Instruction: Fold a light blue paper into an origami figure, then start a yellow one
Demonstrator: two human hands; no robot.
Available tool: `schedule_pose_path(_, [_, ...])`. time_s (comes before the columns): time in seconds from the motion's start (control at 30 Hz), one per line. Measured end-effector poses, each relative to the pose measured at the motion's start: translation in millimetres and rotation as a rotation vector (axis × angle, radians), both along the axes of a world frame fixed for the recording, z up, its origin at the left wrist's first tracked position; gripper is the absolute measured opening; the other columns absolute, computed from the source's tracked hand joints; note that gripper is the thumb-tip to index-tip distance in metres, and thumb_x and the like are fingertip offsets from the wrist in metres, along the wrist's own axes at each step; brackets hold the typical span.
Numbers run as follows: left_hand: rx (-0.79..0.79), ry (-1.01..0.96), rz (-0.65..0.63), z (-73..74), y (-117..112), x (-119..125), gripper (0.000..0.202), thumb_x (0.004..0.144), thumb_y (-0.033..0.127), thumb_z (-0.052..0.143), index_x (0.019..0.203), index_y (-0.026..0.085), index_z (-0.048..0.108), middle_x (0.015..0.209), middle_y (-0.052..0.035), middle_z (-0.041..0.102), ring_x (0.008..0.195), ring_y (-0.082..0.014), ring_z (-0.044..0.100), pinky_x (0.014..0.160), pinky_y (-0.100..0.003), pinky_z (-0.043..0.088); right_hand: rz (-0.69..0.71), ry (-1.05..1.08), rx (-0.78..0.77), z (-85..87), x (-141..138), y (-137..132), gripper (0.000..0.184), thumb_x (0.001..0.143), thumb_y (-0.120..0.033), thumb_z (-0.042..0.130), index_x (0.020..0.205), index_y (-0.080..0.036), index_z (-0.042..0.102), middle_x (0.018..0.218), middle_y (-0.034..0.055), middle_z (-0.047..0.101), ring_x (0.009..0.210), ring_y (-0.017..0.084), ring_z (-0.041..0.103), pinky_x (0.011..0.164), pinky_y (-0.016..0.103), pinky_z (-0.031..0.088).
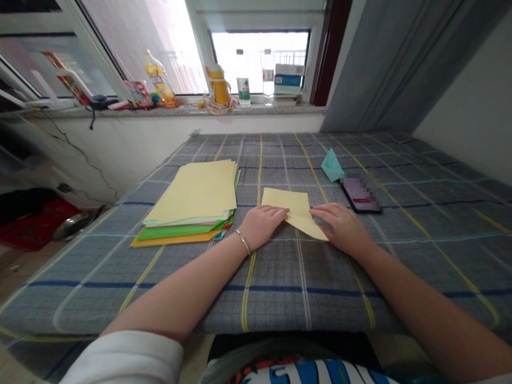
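A small sheet of pale yellow paper (286, 198) lies in front of me, partly folded, with a pointed flap (309, 226) slanting toward its lower right. My left hand (264, 224) is at the paper's left side, its fingers pressed together and holding it down at the crease. On the other side, my right hand (340, 226) grips the right edge, thumb by the flap's tip and fingers near the fold. A bracelet (243, 242) circles my left wrist. The paper's edges beneath my fingertips are hidden.
Left of my hands is a stack of coloured paper (196, 192), yellow on top. A folded turquoise paper shape (332, 166) and a phone (360, 193) lie to the right on the checked cloth (276, 304). Bottles and boxes line the windowsill (256, 110).
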State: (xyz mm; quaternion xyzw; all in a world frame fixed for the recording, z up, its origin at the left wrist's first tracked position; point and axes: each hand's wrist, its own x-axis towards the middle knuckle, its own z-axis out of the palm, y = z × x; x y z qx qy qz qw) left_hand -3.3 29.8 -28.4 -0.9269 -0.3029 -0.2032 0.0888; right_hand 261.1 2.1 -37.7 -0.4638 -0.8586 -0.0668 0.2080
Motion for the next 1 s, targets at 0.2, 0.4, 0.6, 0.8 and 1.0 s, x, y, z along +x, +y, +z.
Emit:
schedule_pose_path(0.2, [0.029,-0.179,-0.163,8.1,-3.1,-7.3,0.022,0.098,0.020,0.038,0.101,0.019,0.059,0.121,-0.0036,0.065,0.123,-0.0147,0.053,0.099,-0.035,0.045,-0.082,0.069,0.052,-7.9,4.2,4.2,0.052,0.079,-0.026,0.059,0.130,-0.018,0.052,0.129,0.0149,0.054,0.118,0.030,0.048,0.098,0.047,0.040])
schedule_pose_path(0.4, [-0.195,-0.452,-0.102,3.2,-4.5,-4.7,0.017,0.095,0.021,0.039,0.104,0.020,0.054,0.109,-0.0044,0.069,0.103,-0.0140,0.064,0.087,-0.029,0.050,-0.093,0.199,0.059,-17.9,15.8,16.1,0.040,0.079,-0.025,0.058,0.120,-0.022,0.060,0.121,0.0125,0.058,0.112,0.028,0.053,0.097,0.049,0.042])
schedule_pose_path(0.6, [-0.455,-0.661,0.233,-8.9,4.3,-3.7,0.013,0.092,0.033,0.044,0.097,0.021,0.045,0.070,0.0027,0.062,0.062,-0.0140,0.061,0.058,-0.024,0.045,-0.044,0.466,-0.057,-17.4,10.4,15.7,0.046,0.082,-0.035,0.059,0.126,-0.022,0.053,0.118,0.0126,0.060,0.111,0.029,0.056,0.094,0.049,0.046])
schedule_pose_path(0.8, [-0.821,-1.069,0.130,-12.9,13.7,5.1,0.019,0.091,0.033,0.043,0.105,0.022,0.037,0.076,0.0023,0.064,0.059,-0.0126,0.062,0.057,-0.026,0.052,-0.114,0.965,-0.325,-32.4,9.7,23.2,0.070,0.076,-0.045,0.063,0.138,-0.023,0.037,0.117,0.0141,0.061,0.102,0.026,0.060,0.073,0.041,0.055])
schedule_pose_path(1.0, [-1.094,-1.232,0.153,-4.7,6.8,14.8,0.029,0.092,0.029,0.043,0.119,0.023,0.034,0.092,-0.0009,0.068,0.066,-0.0143,0.067,0.060,-0.031,0.057,-0.101,1.050,-0.522,-34.1,9.9,29.0,0.063,0.077,-0.052,0.062,0.131,-0.025,0.045,0.114,0.0117,0.066,0.096,0.023,0.064,0.084,0.044,0.052])
